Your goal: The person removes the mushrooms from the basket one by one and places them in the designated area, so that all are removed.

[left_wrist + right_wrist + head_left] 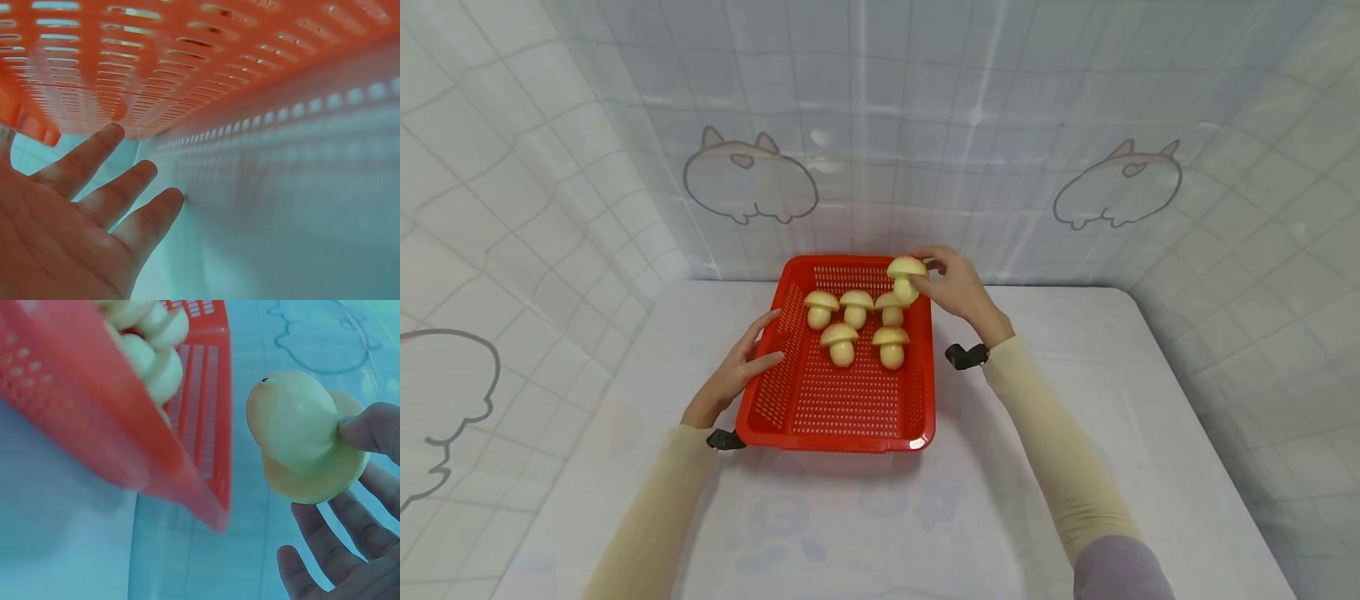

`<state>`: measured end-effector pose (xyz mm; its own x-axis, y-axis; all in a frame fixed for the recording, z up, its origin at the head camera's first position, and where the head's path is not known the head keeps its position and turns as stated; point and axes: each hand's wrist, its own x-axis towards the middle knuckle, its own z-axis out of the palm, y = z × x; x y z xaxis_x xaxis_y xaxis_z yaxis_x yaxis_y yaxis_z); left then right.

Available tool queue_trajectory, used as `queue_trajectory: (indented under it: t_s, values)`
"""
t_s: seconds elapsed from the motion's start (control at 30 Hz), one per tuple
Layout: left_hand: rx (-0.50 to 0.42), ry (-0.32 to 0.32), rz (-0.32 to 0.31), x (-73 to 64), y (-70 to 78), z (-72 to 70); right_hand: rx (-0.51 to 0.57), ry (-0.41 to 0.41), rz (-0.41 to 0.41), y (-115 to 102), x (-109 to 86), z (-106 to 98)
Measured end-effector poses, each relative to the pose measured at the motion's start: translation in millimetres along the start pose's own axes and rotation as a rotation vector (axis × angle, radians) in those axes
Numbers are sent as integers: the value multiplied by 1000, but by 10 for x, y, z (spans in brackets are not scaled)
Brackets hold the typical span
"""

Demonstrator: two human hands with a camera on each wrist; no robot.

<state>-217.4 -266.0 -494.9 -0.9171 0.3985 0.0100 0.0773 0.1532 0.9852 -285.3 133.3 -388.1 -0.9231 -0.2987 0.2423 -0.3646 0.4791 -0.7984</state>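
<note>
Red basket (835, 442) is the reference; sides as the wearer sees them.

Right hand (955, 287): at the basket's far right corner, clamped on a pale yellow toy mushroom (906, 273), thumb on one side, fingertips on the other. Mushroom is cap up, stem down, clear of the rim in the right wrist view. Small dark mark on its stem end.

Left hand (741, 367): at the basket's left side, fingers straight and spread apart, thumb reaching over the rim. Left wrist view is too close and skewed to say whether the fingertips press the slotted wall.

Inside the basket: five more mushrooms (840, 343), three across the far half, two nearer the wearer, near half of the floor bare.

Basket sits on a white-covered table (1045, 433). Behind it, a grid-pattern sheet (925, 125) with cartoon animal outlines. Black wrist cameras either side of the basket: left unit (726, 439) by its near left corner, right unit (966, 357) off its right wall. Cream sleeves (1060, 450) on both arms.
</note>
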Motion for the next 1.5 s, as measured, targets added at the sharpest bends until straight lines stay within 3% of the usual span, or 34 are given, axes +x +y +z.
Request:
queue_trajectory:
  t_s: [0.23,0.6,0.83,1.17,1.5]
  values:
    - [1,-5,-19,4,10,0,12,57,54,168,-107,-256]
    - [5,-3,-21,0,49,-3,-81,89,126,601,-306,-549]
    - [-12,1,-21,-2,74,1,-131,53,194,826,-437,-547]
    - [-33,6,-29,14,62,21,-168,14,227,1039,-583,-504]
    - [-21,16,-41,-7,99,32,-205,26,189,1185,-684,-552]
